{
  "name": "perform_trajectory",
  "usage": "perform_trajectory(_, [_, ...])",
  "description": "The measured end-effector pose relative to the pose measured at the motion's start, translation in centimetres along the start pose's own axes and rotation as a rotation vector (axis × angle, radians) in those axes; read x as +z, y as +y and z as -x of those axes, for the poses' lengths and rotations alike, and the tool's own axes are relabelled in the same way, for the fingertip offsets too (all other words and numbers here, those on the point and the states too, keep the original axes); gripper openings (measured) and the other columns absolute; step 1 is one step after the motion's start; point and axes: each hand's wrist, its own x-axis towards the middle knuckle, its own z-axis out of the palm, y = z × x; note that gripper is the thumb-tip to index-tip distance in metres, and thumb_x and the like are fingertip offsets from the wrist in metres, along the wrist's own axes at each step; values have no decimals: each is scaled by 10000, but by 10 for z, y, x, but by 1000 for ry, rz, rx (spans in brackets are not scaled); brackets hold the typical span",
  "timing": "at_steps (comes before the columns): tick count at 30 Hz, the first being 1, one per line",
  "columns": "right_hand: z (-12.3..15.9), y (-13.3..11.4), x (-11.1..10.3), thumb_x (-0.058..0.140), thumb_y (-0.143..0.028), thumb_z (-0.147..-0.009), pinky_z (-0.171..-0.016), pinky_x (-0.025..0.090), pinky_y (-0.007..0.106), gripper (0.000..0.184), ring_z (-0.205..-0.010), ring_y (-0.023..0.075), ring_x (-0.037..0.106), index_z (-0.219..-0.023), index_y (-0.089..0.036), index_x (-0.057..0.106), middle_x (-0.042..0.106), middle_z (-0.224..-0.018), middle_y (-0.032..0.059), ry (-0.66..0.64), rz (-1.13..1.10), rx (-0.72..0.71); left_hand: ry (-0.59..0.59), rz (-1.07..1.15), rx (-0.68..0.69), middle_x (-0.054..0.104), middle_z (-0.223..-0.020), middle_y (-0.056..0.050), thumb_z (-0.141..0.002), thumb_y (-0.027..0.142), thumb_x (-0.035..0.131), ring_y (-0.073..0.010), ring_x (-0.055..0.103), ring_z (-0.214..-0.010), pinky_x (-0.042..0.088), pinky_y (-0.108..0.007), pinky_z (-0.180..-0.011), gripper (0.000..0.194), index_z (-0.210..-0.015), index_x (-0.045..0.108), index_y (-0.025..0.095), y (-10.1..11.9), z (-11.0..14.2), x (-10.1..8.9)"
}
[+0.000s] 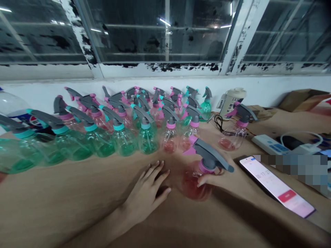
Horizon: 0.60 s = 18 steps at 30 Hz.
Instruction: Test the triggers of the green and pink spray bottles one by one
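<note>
A clear red spray bottle [194, 184] with a grey and pink trigger head is in my right hand [210, 179], the thumb wrapped across its body below the pink collar. Its nozzle points to the left. To its left, my left hand [146, 189] rests flat on the wooden table [64, 196] with the fingers spread and nothing in them. Just beyond the hands stand a pink-collared spray bottle [170, 139] and a green spray bottle [148, 139]. Another red spray bottle [234, 134] stands apart behind my right hand.
Rows of green and pink spray bottles [103, 141] line the wall side. On the right lie a lit phone [276, 186], a white power strip [270, 144] and cables. A paper cup [234, 98] and a cardboard box [300, 100] stand near the wall.
</note>
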Motion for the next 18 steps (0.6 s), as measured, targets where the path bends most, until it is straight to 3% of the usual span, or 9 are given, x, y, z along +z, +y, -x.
perform_trajectory(3, [8,-7,-5,765,-401,-592,-864,460,456,463,-926,263,610,-1009,-263,619,671,-906,28,-12,11,44,4,6,0,396,-1398,-115,-906,421,445,-264,340,-1292,340,-470,-1014,450,-1279,476,171,0,-1,-1])
perform_trajectory(5, [14,-9,-7,723,-388,-663,-902,438,469,419,-993,268,593,-1038,-250,595,663,-962,46,0,63,55,5,8,0,400,-1393,-122,-903,420,451,-271,350,-1286,345,-475,-1009,449,-1271,485,164,0,-1,-1])
perform_trajectory(8, [20,-5,-10,679,-378,-721,-898,443,468,300,-988,271,602,-969,-229,598,673,-907,42,23,139,52,16,6,1,415,-1382,-129,-901,412,457,-276,367,-1275,346,-479,-1008,453,-1270,485,152,0,0,-1])
perform_trajectory(11, [22,2,-16,665,-393,-734,-884,451,454,310,-982,271,608,-992,-236,595,679,-947,38,16,226,28,42,-11,8,410,-1386,-126,-895,401,468,-272,374,-1270,360,-467,-1001,466,-1288,462,152,0,2,1])
perform_trajectory(14, [20,12,-30,636,-421,-751,-833,473,449,349,-939,280,627,-1045,-237,594,697,-933,36,50,337,48,91,-41,14,391,-1399,-116,-884,404,479,-272,385,-1262,386,-450,-983,494,-1313,429,165,-1,4,5])
perform_trajectory(18, [12,34,-55,571,-476,-780,-610,509,397,360,-750,280,663,-984,-186,633,701,-976,84,129,442,149,158,-54,5,391,-1401,-97,-871,403,490,-269,406,-1244,401,-430,-975,533,-1345,380,187,-2,4,9])
